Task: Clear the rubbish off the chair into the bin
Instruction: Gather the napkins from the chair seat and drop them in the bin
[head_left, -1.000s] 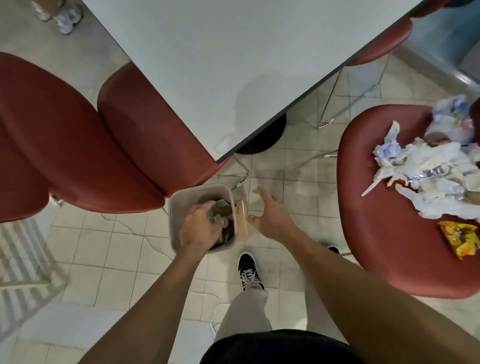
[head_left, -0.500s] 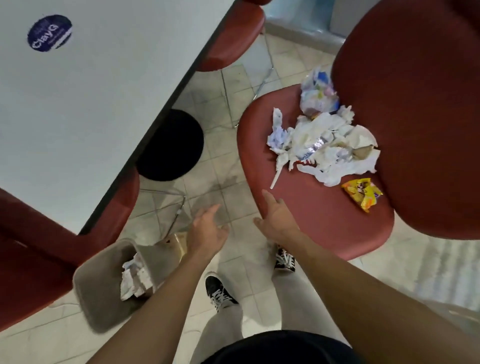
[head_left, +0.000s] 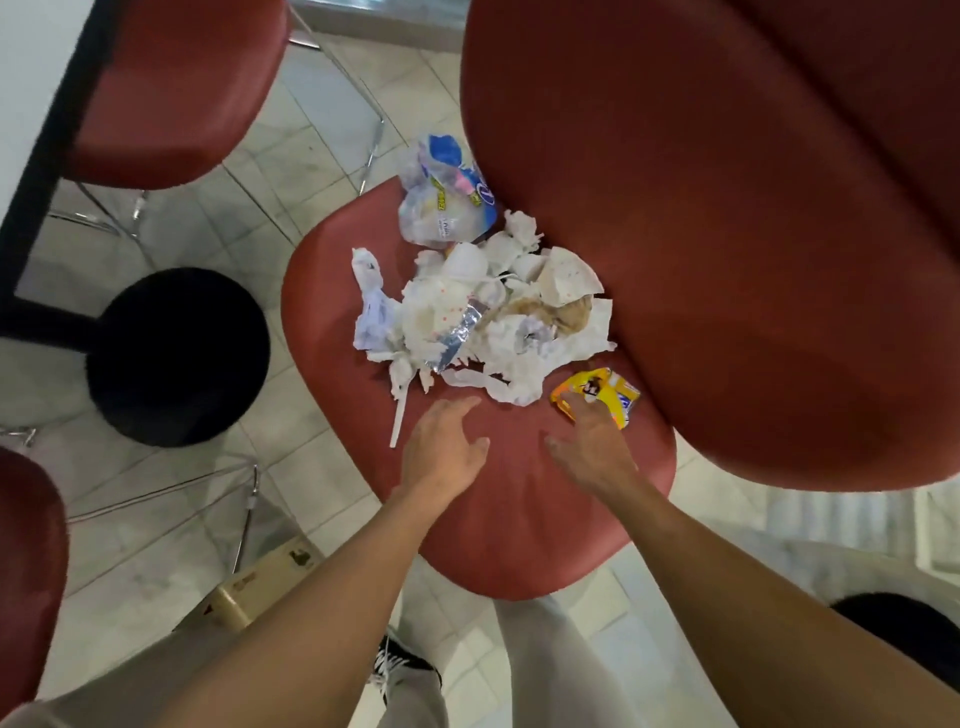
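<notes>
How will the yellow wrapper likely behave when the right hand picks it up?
The yellow wrapper looks crumpled and thin, so probably light and floppy. Its glossy film may slip or crackle between the fingers of the right hand, which reach it but have not closed.

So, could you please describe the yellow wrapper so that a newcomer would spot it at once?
Find the red chair seat heaped with crumpled white tissue. At the pile's right, by the backrest, lies the yellow wrapper, under the right hand's fingertips. It is the only bright yellow piece among white scraps.
</notes>
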